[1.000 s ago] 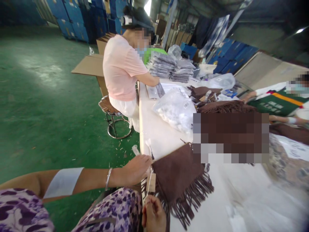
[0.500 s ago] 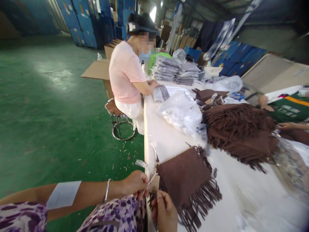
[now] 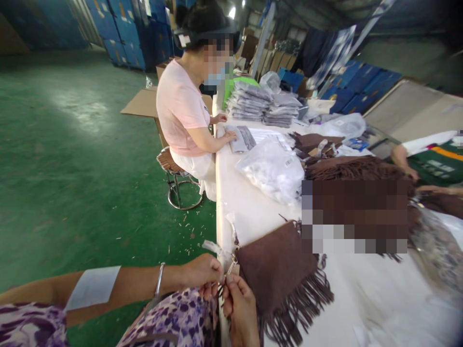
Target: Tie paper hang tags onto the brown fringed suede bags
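A brown fringed bag [image 3: 277, 262] lies flat at the near table edge. A metal ring and clasp [image 3: 234, 258] show at its left corner, with a white thin string [image 3: 230, 268] running from them down to my fingers. A small tan tag [image 3: 236, 270] is partly visible beside the string. My left hand [image 3: 203, 273] is closed in a pinch on the string's end. Against it, my right hand [image 3: 241, 306] is also closed, thumb and forefinger pinching at the string. The fingers hide the exact point of grip.
Clear plastic wrap [image 3: 213, 246] hangs by the table edge. A clear bag of white material [image 3: 273, 168] lies further up the white table [image 3: 249, 217]. Brown fringed goods are piled at right. A co-worker in pink [image 3: 181, 111] sits beyond, near stacked grey packets [image 3: 249, 99].
My right hand has moved up and left, bringing its fingertips against my left hand's; the tag is more covered. The co-worker's hands have moved apart on the folded item.
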Tool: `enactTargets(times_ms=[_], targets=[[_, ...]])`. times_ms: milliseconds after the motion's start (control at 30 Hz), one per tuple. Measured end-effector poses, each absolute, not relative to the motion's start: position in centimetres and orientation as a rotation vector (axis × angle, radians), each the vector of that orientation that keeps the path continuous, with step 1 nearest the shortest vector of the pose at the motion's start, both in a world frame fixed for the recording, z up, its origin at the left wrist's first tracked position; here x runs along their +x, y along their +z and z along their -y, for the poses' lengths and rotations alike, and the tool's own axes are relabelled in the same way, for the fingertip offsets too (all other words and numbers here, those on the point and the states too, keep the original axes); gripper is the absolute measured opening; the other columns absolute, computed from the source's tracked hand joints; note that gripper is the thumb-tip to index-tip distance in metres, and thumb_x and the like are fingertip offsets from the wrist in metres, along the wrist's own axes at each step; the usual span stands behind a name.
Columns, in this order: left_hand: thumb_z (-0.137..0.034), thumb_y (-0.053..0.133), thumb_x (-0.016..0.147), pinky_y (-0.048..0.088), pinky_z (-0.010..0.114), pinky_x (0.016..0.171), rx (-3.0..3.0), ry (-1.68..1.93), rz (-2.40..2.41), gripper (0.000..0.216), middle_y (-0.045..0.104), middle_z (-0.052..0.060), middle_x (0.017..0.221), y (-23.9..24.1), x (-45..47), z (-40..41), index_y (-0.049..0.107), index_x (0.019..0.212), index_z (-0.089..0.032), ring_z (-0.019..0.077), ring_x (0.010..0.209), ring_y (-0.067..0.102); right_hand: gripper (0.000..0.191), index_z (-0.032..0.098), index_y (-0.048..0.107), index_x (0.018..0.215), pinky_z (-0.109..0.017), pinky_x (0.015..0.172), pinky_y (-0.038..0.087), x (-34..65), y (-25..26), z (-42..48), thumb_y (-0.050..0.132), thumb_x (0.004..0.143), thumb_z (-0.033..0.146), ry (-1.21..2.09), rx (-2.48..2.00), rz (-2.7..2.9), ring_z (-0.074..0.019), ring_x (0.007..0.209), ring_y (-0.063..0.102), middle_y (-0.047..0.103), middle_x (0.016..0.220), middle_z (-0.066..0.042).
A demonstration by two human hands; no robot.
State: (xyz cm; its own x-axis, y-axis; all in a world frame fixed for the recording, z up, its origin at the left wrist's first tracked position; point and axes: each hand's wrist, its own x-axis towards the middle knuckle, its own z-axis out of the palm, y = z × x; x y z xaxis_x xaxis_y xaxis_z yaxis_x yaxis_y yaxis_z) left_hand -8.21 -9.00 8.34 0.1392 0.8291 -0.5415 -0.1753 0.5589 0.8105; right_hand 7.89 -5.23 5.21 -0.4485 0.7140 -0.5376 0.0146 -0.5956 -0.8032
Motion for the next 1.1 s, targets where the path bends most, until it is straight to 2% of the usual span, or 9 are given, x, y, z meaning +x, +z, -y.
enactTargets(times_ms=[267,467,533,600,700,767,900,1000,1100], targets=[[-0.038,0.061,0.069,0.031,0.019,0.035,0.448,0.986,-1.348,0.024,0.066,0.004,0.064,7.4,-7.8,9.3,0.063,0.074,-0.015,0.0125,0.041,0.053,0.041,0.019,0.054,0.069,-0.018,0.036,0.017,8.3,5.0,5.8,0.068,0.071,0.057,1.978,-1.399,1.174,-0.0038,0.034,0.029,0.049,0.047,0.007],[-0.036,0.061,0.073,0.026,0.019,0.038,0.341,1.131,-0.948,0.026,0.064,0.006,0.071,8.0,-8.3,9.1,0.066,0.074,-0.011,0.0071,0.043,0.046,0.036,0.021,0.055,0.071,-0.022,0.038,0.028,9.1,5.6,6.1,0.054,0.081,0.056,1.722,-1.548,1.618,-0.0113,0.036,0.043,0.054,0.048,0.004],[-0.035,0.062,0.073,0.026,0.018,0.037,0.362,1.080,-0.914,0.024,0.063,0.005,0.066,8.2,-8.6,8.9,0.065,0.073,-0.011,0.0069,0.041,0.045,0.034,0.022,0.060,0.078,-0.025,0.045,0.037,9.4,6.5,5.9,0.051,0.084,0.054,1.471,-1.602,1.754,-0.0160,0.046,0.054,0.061,0.058,0.001],[-0.034,0.063,0.074,0.028,0.017,0.037,0.404,1.031,-0.947,0.024,0.063,0.005,0.063,8.2,-9.0,8.7,0.066,0.075,-0.010,0.0073,0.040,0.047,0.034,0.022,0.063,0.094,-0.029,0.061,0.045,9.5,7.4,5.4,0.047,0.087,0.052,1.049,-1.618,1.863,-0.0216,0.070,0.064,0.069,0.082,-0.006],[-0.032,0.063,0.076,0.032,0.017,0.037,0.463,0.998,-0.944,0.025,0.067,0.008,0.068,7.9,-9.6,8.6,0.069,0.085,-0.009,0.0081,0.041,0.051,0.050,0.018,0.053,0.127,-0.037,0.082,0.044,9.3,8.1,4.3,0.042,0.091,0.052,0.537,-1.549,2.039,-0.0313,0.110,0.056,0.057,0.123,-0.017],[-0.031,0.062,0.076,0.033,0.016,0.037,0.486,0.954,-0.892,0.030,0.070,0.010,0.073,7.7,-10.2,8.5,0.069,0.097,-0.010,0.0090,0.041,0.053,0.051,0.015,0.053,0.127,-0.041,0.085,0.043,9.2,7.8,3.5,0.038,0.093,0.051,0.395,-1.518,2.193,-0.0352,0.118,0.049,0.052,0.128,-0.020],[-0.032,0.065,0.077,0.031,0.016,0.035,0.498,0.867,-0.850,0.052,0.071,0.009,0.070,7.1,-11.2,8.2,0.059,0.126,-0.015,0.0098,0.036,0.051,0.033,0.020,0.059,0.094,-0.036,0.080,0.044,9.9,6.8,2.6,0.036,0.096,0.043,0.510,-1.515,2.282,-0.0279,0.098,0.060,0.062,0.105,-0.012],[-0.033,0.070,0.076,0.030,0.015,0.035,0.512,0.871,-0.874,0.064,0.070,0.007,0.066,7.0,-11.3,7.9,0.051,0.136,-0.018,0.0098,0.035,0.050,0.026,0.023,0.057,0.100,-0.029,0.071,0.044,10.6,6.9,2.7,0.037,0.098,0.039,0.611,-1.464,2.259,-0.0207,0.083,0.064,0.066,0.095,-0.005],[-0.033,0.072,0.075,0.032,0.016,0.036,0.519,0.921,-0.861,0.072,0.071,0.008,0.072,7.5,-10.4,7.8,0.045,0.141,-0.020,0.0097,0.036,0.050,0.026,0.023,0.057,0.112,-0.029,0.066,0.043,10.4,7.5,3.3,0.037,0.098,0.031,0.335,-1.326,2.372,-0.0200,0.079,0.064,0.066,0.096,-0.005]])
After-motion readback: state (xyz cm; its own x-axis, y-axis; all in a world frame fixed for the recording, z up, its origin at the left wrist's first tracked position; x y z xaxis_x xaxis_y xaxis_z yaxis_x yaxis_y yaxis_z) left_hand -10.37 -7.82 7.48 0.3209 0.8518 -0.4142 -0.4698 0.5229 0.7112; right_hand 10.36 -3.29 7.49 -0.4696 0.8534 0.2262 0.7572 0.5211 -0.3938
